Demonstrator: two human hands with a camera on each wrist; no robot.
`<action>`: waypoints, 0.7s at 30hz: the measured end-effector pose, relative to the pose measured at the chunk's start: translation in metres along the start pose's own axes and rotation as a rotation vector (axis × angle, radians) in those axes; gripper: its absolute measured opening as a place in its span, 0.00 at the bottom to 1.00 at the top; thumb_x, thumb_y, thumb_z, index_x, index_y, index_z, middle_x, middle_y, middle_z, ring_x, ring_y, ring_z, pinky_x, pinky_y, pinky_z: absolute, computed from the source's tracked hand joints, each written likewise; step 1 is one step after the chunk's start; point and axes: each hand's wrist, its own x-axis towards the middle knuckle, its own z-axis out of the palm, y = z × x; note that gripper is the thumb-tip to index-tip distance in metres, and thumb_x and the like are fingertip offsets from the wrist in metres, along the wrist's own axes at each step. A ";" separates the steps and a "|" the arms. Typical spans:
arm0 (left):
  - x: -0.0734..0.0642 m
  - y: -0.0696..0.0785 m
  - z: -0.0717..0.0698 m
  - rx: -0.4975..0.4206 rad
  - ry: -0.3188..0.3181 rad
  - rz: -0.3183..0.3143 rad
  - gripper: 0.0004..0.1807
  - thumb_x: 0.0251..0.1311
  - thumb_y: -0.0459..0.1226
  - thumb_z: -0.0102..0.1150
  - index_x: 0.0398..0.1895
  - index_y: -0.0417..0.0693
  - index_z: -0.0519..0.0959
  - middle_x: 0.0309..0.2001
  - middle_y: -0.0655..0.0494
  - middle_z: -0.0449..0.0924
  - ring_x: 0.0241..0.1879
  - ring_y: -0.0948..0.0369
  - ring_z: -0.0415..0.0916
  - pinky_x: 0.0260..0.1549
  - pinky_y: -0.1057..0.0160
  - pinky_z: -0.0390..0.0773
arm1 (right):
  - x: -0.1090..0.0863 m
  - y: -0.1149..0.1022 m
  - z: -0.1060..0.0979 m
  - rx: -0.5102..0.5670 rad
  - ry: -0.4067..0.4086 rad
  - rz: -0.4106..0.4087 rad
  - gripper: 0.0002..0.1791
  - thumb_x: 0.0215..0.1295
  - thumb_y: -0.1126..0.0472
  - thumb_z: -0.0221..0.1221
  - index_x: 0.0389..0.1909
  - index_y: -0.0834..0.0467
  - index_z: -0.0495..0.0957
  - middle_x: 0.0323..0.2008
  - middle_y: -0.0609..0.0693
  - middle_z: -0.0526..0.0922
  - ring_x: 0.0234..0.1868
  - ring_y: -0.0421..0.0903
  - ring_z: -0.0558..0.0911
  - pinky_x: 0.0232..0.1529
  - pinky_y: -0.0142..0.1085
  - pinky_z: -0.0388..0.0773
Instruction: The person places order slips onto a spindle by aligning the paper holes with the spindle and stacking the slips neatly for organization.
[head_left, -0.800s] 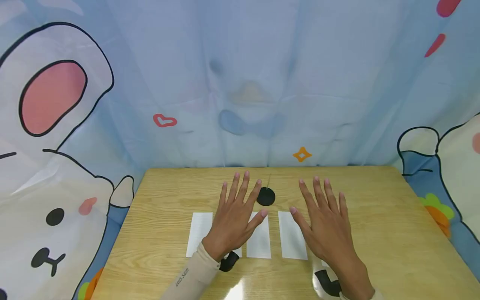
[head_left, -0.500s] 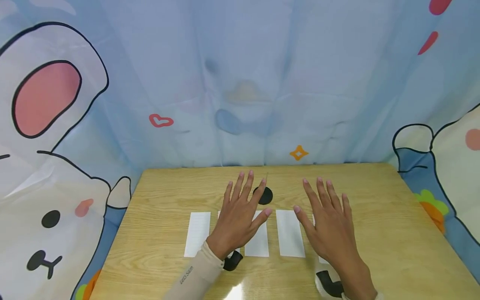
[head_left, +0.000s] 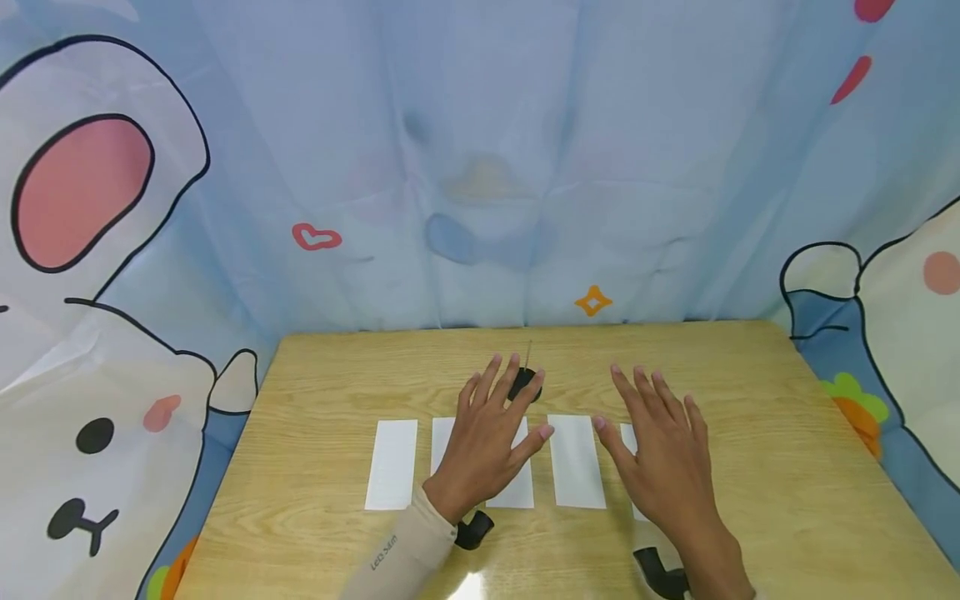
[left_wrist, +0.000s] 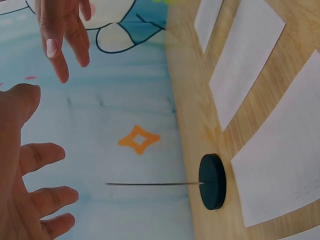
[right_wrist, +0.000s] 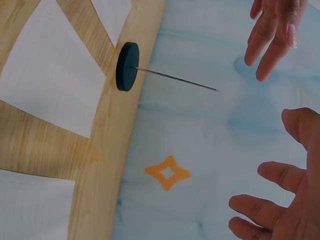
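My left hand (head_left: 483, 454) hovers palm down over the middle paper slips, fingers spread and holding nothing. Likewise, my right hand (head_left: 667, 467) floats over the rightmost slip (head_left: 628, 437), which it partly hides. Several white paper slips (head_left: 392, 465) lie in a row across the table, some with faint ruled lines. Behind the row stands a bill spike (left_wrist: 212, 182), a round black base with a thin upright metal needle. In the head view the left fingertips overlap its base. In the right wrist view, both hands are apart from the spike (right_wrist: 127, 67).
A light wood-grain table (head_left: 330, 375) reaches back to a blue cartoon-printed curtain (head_left: 480, 167). Black straps or wrist mounts (head_left: 474, 530) show beneath the wrists. Light glares off the table's near part.
Both hands have drifted slightly right over the slips, the left one now overlapping the spike's base more. The head view has shifted a little. The slips and spike stay put on the table.
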 end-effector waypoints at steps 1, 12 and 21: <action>0.000 0.000 0.002 0.005 0.002 0.003 0.35 0.81 0.59 0.48 0.84 0.60 0.61 0.86 0.47 0.52 0.88 0.49 0.42 0.80 0.39 0.54 | -0.001 0.000 0.001 0.004 0.000 0.001 0.39 0.80 0.40 0.56 0.85 0.45 0.57 0.80 0.67 0.64 0.82 0.68 0.59 0.79 0.71 0.43; 0.000 0.001 0.025 0.002 0.087 0.058 0.30 0.81 0.58 0.49 0.80 0.61 0.70 0.81 0.50 0.65 0.83 0.48 0.57 0.75 0.42 0.64 | -0.016 0.012 0.008 0.019 0.053 0.038 0.40 0.75 0.48 0.65 0.83 0.47 0.62 0.74 0.69 0.72 0.77 0.72 0.67 0.72 0.76 0.51; 0.008 0.005 0.044 -0.105 0.102 0.089 0.27 0.78 0.55 0.56 0.76 0.62 0.75 0.77 0.54 0.73 0.79 0.51 0.65 0.72 0.43 0.67 | -0.037 0.026 0.013 0.039 0.119 0.132 0.41 0.67 0.54 0.72 0.80 0.47 0.68 0.69 0.67 0.78 0.71 0.72 0.73 0.67 0.73 0.60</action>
